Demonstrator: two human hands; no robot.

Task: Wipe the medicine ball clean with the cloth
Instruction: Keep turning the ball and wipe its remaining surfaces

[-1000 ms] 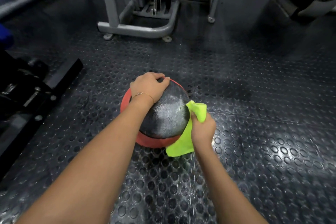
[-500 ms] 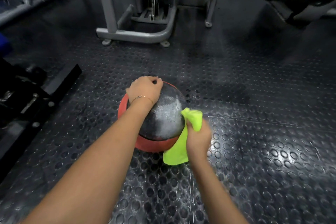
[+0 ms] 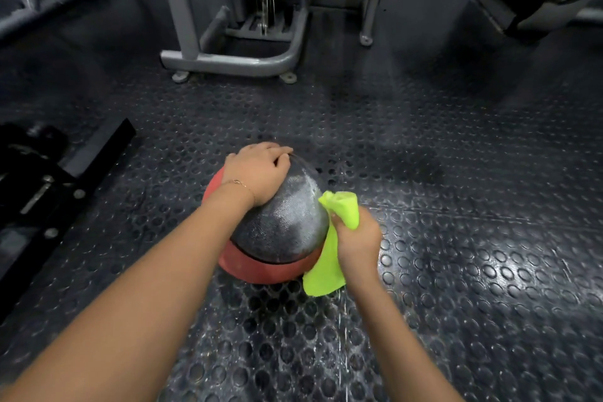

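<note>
Where the picture's left edge cuts it off, black gym equipment [image 3: 36, 179] left of the medicine ball [image 3: 284, 222] is too dark to identify. That ball sits on the studded floor [image 3: 456, 238], black above red, its underside hidden. The left hand [image 3: 257, 173] rests palm-down on its upper left, grasping nothing. Against its right side, the right hand [image 3: 359, 241] clenches a bunched yellow-green cloth [image 3: 326, 274], fingertips out of sight.

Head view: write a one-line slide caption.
Left hand steadies the medicine ball on the floor; right hand holds a green cloth against its side.
</note>
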